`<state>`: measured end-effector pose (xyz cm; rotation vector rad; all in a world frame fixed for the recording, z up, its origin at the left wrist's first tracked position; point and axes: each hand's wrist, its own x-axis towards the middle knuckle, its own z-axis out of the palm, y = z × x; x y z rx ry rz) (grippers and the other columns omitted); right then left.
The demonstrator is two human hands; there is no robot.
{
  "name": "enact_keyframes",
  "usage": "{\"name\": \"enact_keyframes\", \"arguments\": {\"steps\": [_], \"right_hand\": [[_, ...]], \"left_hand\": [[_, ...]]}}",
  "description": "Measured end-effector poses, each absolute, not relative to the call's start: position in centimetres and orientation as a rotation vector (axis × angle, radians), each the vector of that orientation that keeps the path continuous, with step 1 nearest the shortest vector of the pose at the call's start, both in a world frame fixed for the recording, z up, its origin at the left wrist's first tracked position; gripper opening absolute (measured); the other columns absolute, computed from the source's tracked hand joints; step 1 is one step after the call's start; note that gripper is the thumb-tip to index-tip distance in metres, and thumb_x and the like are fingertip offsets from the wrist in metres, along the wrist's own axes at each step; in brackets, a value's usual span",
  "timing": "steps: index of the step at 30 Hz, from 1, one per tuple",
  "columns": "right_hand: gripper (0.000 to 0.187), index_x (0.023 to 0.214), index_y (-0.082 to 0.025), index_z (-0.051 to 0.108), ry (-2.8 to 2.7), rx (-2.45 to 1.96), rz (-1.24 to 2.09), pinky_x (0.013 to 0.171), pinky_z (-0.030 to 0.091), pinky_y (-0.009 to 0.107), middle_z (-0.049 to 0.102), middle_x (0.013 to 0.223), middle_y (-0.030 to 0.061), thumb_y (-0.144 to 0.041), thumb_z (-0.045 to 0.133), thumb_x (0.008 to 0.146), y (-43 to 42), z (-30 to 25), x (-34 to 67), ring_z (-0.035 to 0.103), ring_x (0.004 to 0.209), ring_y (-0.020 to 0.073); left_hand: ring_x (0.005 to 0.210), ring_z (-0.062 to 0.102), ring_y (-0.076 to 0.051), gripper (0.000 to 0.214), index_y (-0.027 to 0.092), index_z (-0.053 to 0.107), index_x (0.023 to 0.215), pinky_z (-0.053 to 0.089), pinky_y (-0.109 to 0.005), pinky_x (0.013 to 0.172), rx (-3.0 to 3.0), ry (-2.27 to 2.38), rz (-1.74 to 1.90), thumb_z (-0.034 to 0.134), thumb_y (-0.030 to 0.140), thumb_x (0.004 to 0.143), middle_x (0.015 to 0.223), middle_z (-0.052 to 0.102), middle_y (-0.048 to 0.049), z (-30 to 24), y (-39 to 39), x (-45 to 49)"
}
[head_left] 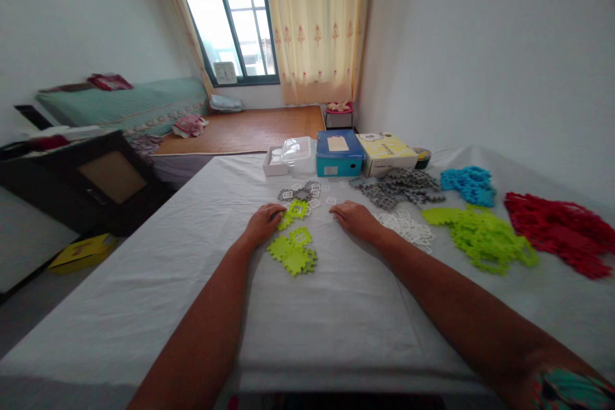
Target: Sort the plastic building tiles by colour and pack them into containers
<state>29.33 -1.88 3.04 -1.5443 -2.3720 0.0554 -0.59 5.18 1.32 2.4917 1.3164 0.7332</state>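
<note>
My left hand point(265, 224) is closed, its fingertips at the edge of a lime-green interlocking tile point(298, 208) with a cut-out centre. Close below it lie more lime-green toothed tiles point(294, 258), overlapping in a small group. My right hand point(356, 220) rests across from it with fingers curled and pressed together. Beside its fingertips is a small white frame piece point(331, 201); whether something is pinched there is too small to tell. Beyond the hands, grey tiles point(303, 192) lie mixed with several white frames.
Heaps of white frames point(408, 229), grey tiles point(398, 187), blue tiles point(468, 184), lime-green tiles point(485, 237) and red tiles point(562, 230) spread along the right. A clear plastic container point(298, 152), blue box point(339, 157) and yellow box point(388, 152) line the far edge of the white-covered table point(192, 269).
</note>
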Motion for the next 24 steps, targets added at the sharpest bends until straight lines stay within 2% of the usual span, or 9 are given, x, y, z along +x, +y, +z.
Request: {"name": "enact_keyframes", "arguments": {"steps": [8, 13, 16, 20, 22, 24], "right_hand": [[0.026, 0.100, -0.019, 0.070, -2.454, -1.538, 0.352, 0.079, 0.043, 0.023, 0.073, 0.099, 0.0051, -0.017, 0.048, 0.088, -1.4, 4.7, 32.8, 0.065, 0.088, 0.0171], [0.025, 0.091, -0.017, 0.073, -2.556, -1.538, 0.558, 0.064, 0.042, 0.021, 0.073, 0.085, 0.0036, -0.015, 0.051, 0.080, -1.2, 5.8, 36.7, 0.063, 0.072, 0.0145], [0.023, 0.088, -0.017, 0.073, -2.557, -1.545, 0.647, 0.061, 0.042, 0.020, 0.072, 0.081, 0.0025, -0.015, 0.053, 0.076, -1.3, 6.2, 37.9, 0.062, 0.068, 0.0137], [0.022, 0.087, -0.018, 0.073, -2.486, -1.618, 0.477, 0.066, 0.044, 0.023, 0.072, 0.082, 0.0035, -0.014, 0.055, 0.076, -1.3, 6.1, 36.8, 0.063, 0.071, 0.0152], [0.025, 0.095, -0.017, 0.072, -2.397, -1.562, 0.301, 0.075, 0.047, 0.026, 0.072, 0.092, 0.0066, -0.015, 0.053, 0.079, -1.2, 5.6, 35.2, 0.064, 0.079, 0.0168], [0.029, 0.109, -0.016, 0.068, -2.327, -1.439, 0.164, 0.089, 0.046, 0.032, 0.069, 0.109, 0.0105, -0.021, 0.052, 0.086, -1.1, 4.8, 33.1, 0.062, 0.097, 0.0198]], "left_hand": [[0.106, 0.059, -0.021, 0.031, 0.021, 0.069, 0.104, 0.045, -0.037, 0.099, 2.494, 1.307, 0.736, 0.044, 0.031, 0.087, 0.109, 0.069, -0.0060, 1.3, 5.2, -0.6], [0.106, 0.060, -0.021, 0.032, 0.020, 0.069, 0.104, 0.045, -0.037, 0.099, 2.495, 1.314, 0.737, 0.044, 0.031, 0.087, 0.109, 0.068, -0.0070, 1.4, 5.1, -0.6], [0.106, 0.060, -0.021, 0.032, 0.020, 0.069, 0.104, 0.045, -0.037, 0.099, 2.494, 1.321, 0.740, 0.044, 0.031, 0.087, 0.109, 0.068, -0.0065, 1.4, 5.1, -0.6], [0.105, 0.060, -0.021, 0.031, 0.021, 0.069, 0.104, 0.046, -0.037, 0.099, 2.493, 1.321, 0.744, 0.045, 0.031, 0.087, 0.109, 0.068, -0.0060, 1.3, 5.2, -0.6], [0.106, 0.059, -0.021, 0.032, 0.020, 0.069, 0.104, 0.046, -0.037, 0.098, 2.491, 1.326, 0.741, 0.045, 0.032, 0.087, 0.109, 0.068, -0.0063, 1.3, 5.2, -0.6], [0.105, 0.059, -0.022, 0.033, 0.020, 0.069, 0.104, 0.046, -0.038, 0.098, 2.491, 1.329, 0.734, 0.044, 0.032, 0.087, 0.109, 0.068, -0.0069, 1.3, 5.2, -0.6]]}}
